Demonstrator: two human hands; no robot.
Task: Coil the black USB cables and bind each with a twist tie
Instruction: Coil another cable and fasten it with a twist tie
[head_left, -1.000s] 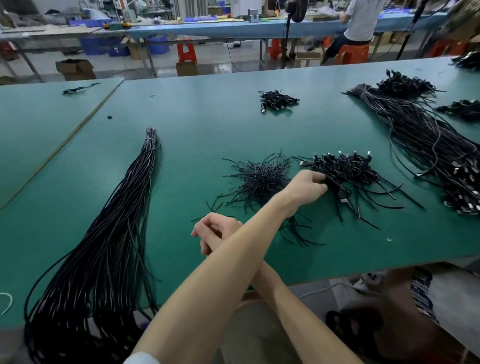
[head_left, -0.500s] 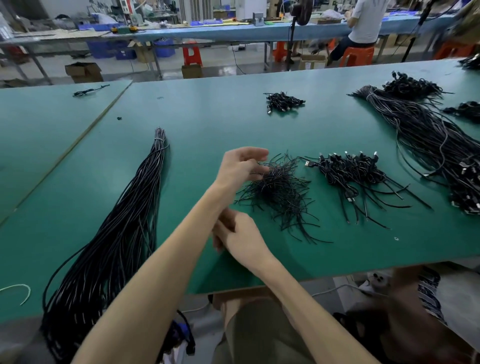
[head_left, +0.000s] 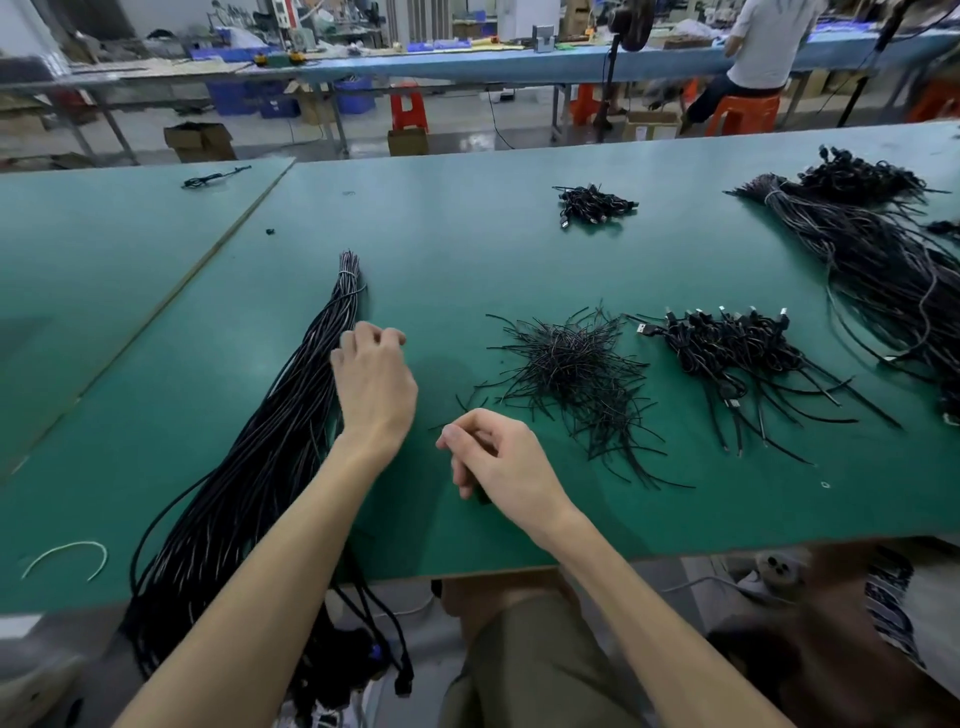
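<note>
Tie (head_left: 436, 427), one, in right hand (head_left: 498, 467) grip; tie pile (head_left: 571, 364), one; cable bundles (head_left: 249, 467) (head_left: 883, 270), two

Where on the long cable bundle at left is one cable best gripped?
Probably pinch one outer strand of the cable bundle just below its tied far end, from the right side beside the left hand; strands there lie straight.

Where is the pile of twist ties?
Head view: the twist tie pile lies mid-table, between the long cable bundle at left and the coiled cables.
</note>
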